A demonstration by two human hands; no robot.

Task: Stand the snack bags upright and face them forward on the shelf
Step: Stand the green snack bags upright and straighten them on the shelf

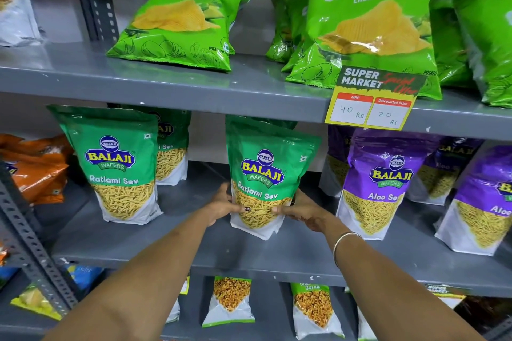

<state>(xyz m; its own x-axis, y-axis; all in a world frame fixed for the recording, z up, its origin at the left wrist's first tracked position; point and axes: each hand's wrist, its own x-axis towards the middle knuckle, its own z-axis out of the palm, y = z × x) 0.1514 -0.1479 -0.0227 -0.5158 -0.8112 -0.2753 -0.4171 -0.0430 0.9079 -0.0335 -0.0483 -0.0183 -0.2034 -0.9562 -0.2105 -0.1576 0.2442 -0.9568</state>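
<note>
Both hands hold one green Ratlami Sev bag (pixel 263 180) on the middle shelf (pixel 166 246), near the front edge and about in the centre of the scene. The left hand (pixel 221 206) is closed around the lower left side of the bag, with the thumb on the front over the clear window. The right hand (pixel 300 210) is closed around the lower right side, its thumb also on the front; a thin bangle (pixel 345 243) sits on that wrist. The bag stands upright but leans a little to the right, and its front with the logo faces forward. Its bottom looks to touch the shelf, but I cannot tell for sure. To the left stands a second Sev bag (pixel 116 163), upright and facing forward, with a third bag (pixel 173 146) behind it, farther back. To the right stand purple Aloo Sev bags (pixel 385 182), also upright. On the top shelf (pixel 138 77) lie green chip bags (pixel 182 19), leaning back, and a price tag (pixel 372 102) hangs on the shelf edge at the right. At the far left orange bags (pixel 38 166) lie tilted. On the lower shelf small packs (pixel 230 302) are partly seen.
</note>
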